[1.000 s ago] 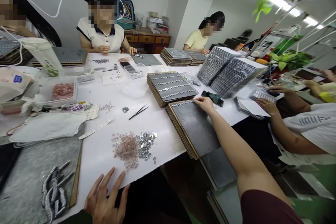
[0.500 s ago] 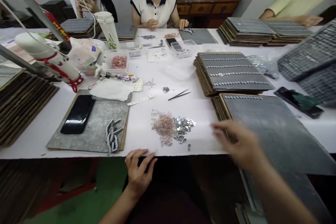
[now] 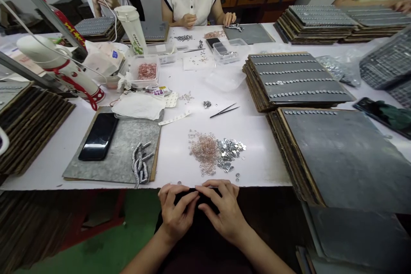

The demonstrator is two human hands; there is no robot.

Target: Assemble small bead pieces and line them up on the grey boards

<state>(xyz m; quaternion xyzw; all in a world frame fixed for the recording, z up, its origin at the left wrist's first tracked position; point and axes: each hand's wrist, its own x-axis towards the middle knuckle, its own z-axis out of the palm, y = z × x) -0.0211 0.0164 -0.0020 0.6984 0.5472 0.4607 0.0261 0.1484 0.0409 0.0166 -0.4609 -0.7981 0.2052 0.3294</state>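
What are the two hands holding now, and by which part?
Nothing can be seen held: the left hand and right hand meet fingertip to fingertip at the table edge; something tiny cannot be excluded.

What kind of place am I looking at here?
Likely a small hand-assembly workshop: stacked boards lined with rows of small metal parts, loose rings and washers on a shared table, tweezers, co-workers opposite.

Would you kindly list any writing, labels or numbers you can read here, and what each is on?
None can be read.
White plastic bottle: green print, too blurred.
Red strip with yellow characters: too blurred.
Small white tube: coloured print, too small.
White plastic bag: blue label, illegible.
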